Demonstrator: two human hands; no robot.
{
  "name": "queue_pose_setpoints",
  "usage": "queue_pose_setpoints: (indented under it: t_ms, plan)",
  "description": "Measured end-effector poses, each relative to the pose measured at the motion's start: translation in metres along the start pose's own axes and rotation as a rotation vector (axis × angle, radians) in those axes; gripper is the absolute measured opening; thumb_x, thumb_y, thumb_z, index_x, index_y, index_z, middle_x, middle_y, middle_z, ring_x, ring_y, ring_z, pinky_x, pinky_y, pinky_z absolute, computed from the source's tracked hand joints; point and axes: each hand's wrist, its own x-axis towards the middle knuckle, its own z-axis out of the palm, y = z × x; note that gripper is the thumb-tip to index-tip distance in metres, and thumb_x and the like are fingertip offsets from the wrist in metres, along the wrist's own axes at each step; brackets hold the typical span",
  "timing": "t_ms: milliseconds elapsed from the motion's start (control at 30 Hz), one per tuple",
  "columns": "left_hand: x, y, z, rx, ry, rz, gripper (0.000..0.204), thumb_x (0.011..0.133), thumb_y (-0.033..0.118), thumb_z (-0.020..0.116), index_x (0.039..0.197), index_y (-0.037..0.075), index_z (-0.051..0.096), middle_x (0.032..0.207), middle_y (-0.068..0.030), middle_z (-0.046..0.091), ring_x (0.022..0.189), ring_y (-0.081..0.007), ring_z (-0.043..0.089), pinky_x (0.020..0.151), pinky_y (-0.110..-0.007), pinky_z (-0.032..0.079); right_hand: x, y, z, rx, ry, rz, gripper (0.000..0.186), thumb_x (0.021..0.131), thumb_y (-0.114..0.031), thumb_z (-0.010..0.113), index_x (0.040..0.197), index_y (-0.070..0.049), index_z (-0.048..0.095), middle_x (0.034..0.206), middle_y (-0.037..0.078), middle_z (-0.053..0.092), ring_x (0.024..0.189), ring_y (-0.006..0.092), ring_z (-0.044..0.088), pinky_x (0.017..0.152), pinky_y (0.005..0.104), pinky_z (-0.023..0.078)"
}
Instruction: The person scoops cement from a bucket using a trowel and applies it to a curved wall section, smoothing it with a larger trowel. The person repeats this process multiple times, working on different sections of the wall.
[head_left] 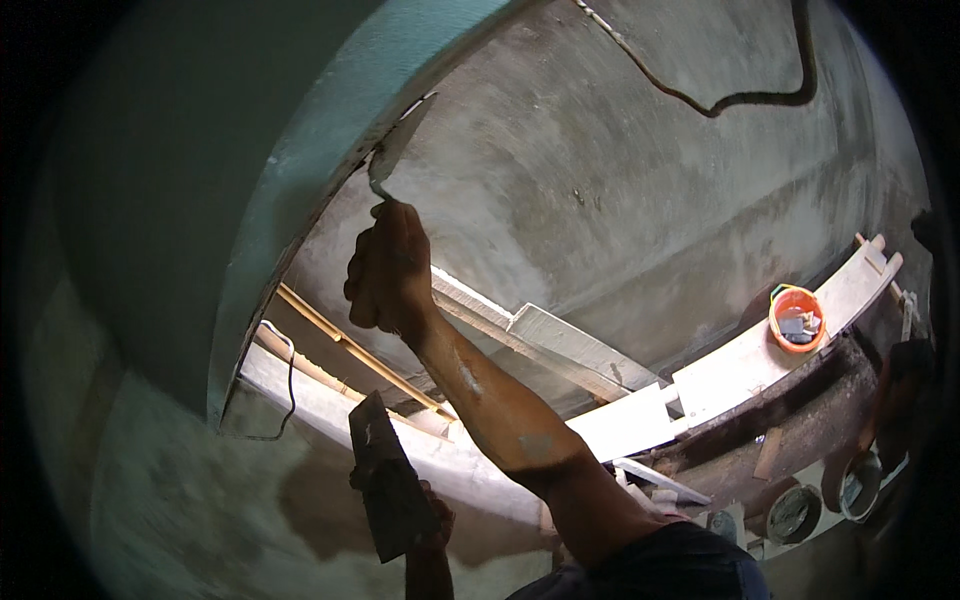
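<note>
My right hand (390,265) is raised and closed around the handle of a small trowel (402,140). Its thin blade lies along the lower edge of a pale green beam-like band (300,160), touching it or very close to it. Lower down, my left hand (436,515) grips a flat rectangular plastering trowel (388,475); the dark plate hides most of the fingers. Pale smears mark my right forearm.
A grey plastered wall (620,200) fills the right side, with a dark cable (755,98) above. An orange bucket (797,340) holding tools stands on pale planks (725,385). Bamboo poles (355,345) lie beyond my arm. Round tubs (793,512) sit at lower right.
</note>
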Motion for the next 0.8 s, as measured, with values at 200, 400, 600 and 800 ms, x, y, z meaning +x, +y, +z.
queue_pose_setpoints:
  t_ms: [200,400,600,800]
  plan:
    - [0.008,0.002,0.002,-0.077,0.362,0.189,0.046,0.103,0.043,0.059,0.135,0.011,0.057,0.096,0.0048,0.063,0.078,-0.0064,0.058,0.070,-0.025,0.051,-0.018,-0.031,-0.011,0.071,-0.038,0.054,0.031,0.102,-0.047,0.052,0.113,-0.018,0.049,0.069,0.002,0.047,0.048,0.0179,0.045,0.040,0.0355,0.037]
    - [0.005,0.003,-0.008,0.102,0.120,0.008,0.051,0.101,0.048,0.061,0.136,0.010,0.056,0.092,0.0054,0.061,0.074,-0.0056,0.055,0.071,-0.024,0.050,-0.008,-0.013,0.023,0.032,-0.128,-0.002,0.031,0.099,-0.046,0.053,0.111,-0.017,0.050,0.069,0.004,0.048,0.047,0.0211,0.046,0.041,0.0406,0.040]
    - [0.015,0.004,-0.015,-0.038,-0.024,-0.074,0.047,0.102,0.048,0.059,0.132,0.012,0.058,0.095,0.0018,0.061,0.076,-0.0073,0.053,0.070,-0.027,0.045,-0.041,0.000,0.015,0.015,0.022,0.403,0.036,0.099,-0.052,0.052,0.113,-0.018,0.050,0.073,0.003,0.048,0.052,0.0200,0.047,0.045,0.0399,0.041]
    - [0.016,0.000,-0.008,-0.099,0.046,-0.059,0.043,0.099,0.046,0.063,0.126,0.013,0.061,0.084,0.0045,0.060,0.063,-0.0029,0.048,0.054,-0.023,0.037,-0.042,-0.055,-0.002,-0.002,-0.037,0.086,0.047,0.099,-0.062,0.054,0.118,-0.019,0.050,0.077,0.005,0.050,0.056,0.0252,0.051,0.046,0.0457,0.041]
